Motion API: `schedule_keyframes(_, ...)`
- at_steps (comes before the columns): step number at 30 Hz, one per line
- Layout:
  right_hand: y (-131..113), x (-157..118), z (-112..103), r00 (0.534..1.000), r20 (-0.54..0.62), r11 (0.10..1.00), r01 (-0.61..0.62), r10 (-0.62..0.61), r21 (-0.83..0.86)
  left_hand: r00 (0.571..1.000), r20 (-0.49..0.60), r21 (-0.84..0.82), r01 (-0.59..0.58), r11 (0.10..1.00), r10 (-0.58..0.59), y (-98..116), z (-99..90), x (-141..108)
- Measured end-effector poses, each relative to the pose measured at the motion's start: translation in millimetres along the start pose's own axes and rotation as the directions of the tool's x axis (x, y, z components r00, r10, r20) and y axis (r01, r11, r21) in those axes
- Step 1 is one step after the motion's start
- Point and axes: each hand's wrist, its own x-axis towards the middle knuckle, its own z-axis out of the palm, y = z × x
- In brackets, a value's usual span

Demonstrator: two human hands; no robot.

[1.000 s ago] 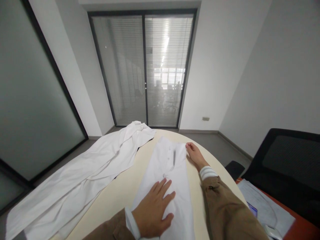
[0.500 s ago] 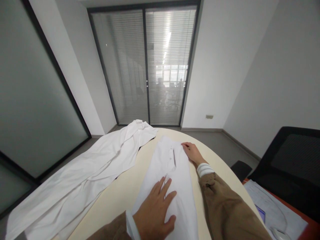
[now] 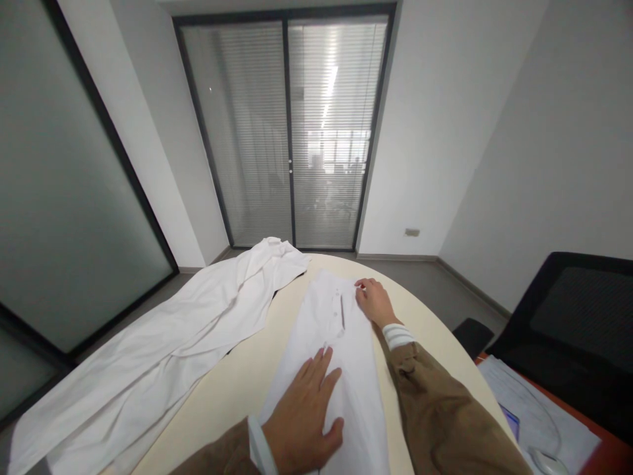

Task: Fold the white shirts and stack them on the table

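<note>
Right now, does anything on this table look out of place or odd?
The long white garment on the left stands out: it lies rumpled and seems to run past the edge of the cream table, unlike the smoothed white garment under the person's left hand.

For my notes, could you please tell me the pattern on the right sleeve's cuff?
The cuff has white and grey stripes, shown best in the head view.

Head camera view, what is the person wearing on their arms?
The left sleeve is tan-brown with a plain white cuff. The right sleeve matches, but its white cuff has grey stripes. The left hand and right hand are bare.
</note>
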Motion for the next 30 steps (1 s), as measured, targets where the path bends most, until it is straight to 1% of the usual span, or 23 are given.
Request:
schedule_keyframes(2, -16.9, -2.6, -7.7, 0.999, -0.018, 0.997, -0.050, 0.049, -0.065, 1.000, -0.005, 0.009, -0.003, 1.000, 0.003, 0.0, -0.7, -0.4)
schedule_keyframes(4, -34.6, -5.3, -13.1, 0.996, 0.001, 0.986, -0.090, 0.091, -0.139, 1.000, -0.011, 0.016, -0.005, 1.000, 0.005, -0.1, -1.6, -0.8)
schedule_keyframes(6, -50.0, -10.0, -14.0, 0.992, 0.062, 0.975, -0.099, 0.113, -0.196, 1.000, -0.010, 0.024, -0.003, 1.000, 0.003, -0.1, -2.1, -1.3)
schedule_keyframes(8, -60.1, -17.7, -9.5, 0.986, 0.137, 0.974, -0.059, 0.091, -0.218, 1.000, -0.013, 0.028, 0.003, 1.000, -0.003, -0.3, -1.7, -1.9)
schedule_keyframes(10, -63.5, -27.1, -1.2, 0.982, 0.186, 0.977, 0.015, 0.025, -0.211, 1.000, -0.022, 0.024, 0.008, 1.000, -0.007, -1.1, 0.0, -2.3)
schedule_keyframes(12, -61.1, -35.2, 8.0, 0.974, 0.224, 0.979, 0.042, 0.004, -0.199, 0.999, -0.043, 0.016, 0.017, 1.000, -0.016, -2.6, 2.4, -2.2)
schedule_keyframes(15, -53.6, -40.1, 17.1, 0.953, 0.291, 0.979, -0.022, 0.081, -0.203, 0.997, -0.079, 0.013, 0.028, 1.000, -0.027, -5.5, 6.0, -1.2)
schedule_keyframes(17, -50.9, -40.0, 17.7, 0.929, 0.343, 0.973, -0.064, 0.138, -0.220, 0.996, -0.089, 0.024, 0.030, 0.999, -0.028, -6.8, 7.3, -0.6)
schedule_keyframes(19, -51.7, -40.5, 13.8, 0.913, 0.378, 0.970, -0.070, 0.156, -0.233, 0.996, -0.090, 0.039, 0.030, 0.999, -0.026, -7.1, 7.6, -0.4)
schedule_keyframes(22, -58.9, -46.2, 2.0, 0.909, 0.395, 0.970, -0.036, 0.131, -0.240, 0.996, -0.089, 0.065, 0.032, 0.997, -0.026, -6.8, 6.9, -0.1)
schedule_keyframes(24, -66.1, -52.8, -7.1, 0.897, 0.425, 0.974, -0.022, 0.119, -0.226, 0.996, -0.089, 0.084, 0.038, 0.996, -0.030, -7.5, 6.0, 1.8)
schedule_keyframes(27, -77.4, -64.8, -17.8, 0.863, 0.494, 0.983, -0.012, 0.101, -0.181, 0.993, -0.108, 0.114, 0.059, 0.992, -0.047, -12.3, 5.3, 9.8)
schedule_keyframes(30, -87.1, -78.4, -22.2, 0.842, 0.534, 0.990, 0.002, 0.074, -0.141, 0.987, -0.148, 0.122, 0.087, 0.989, -0.068, -20.8, 6.5, 23.8)
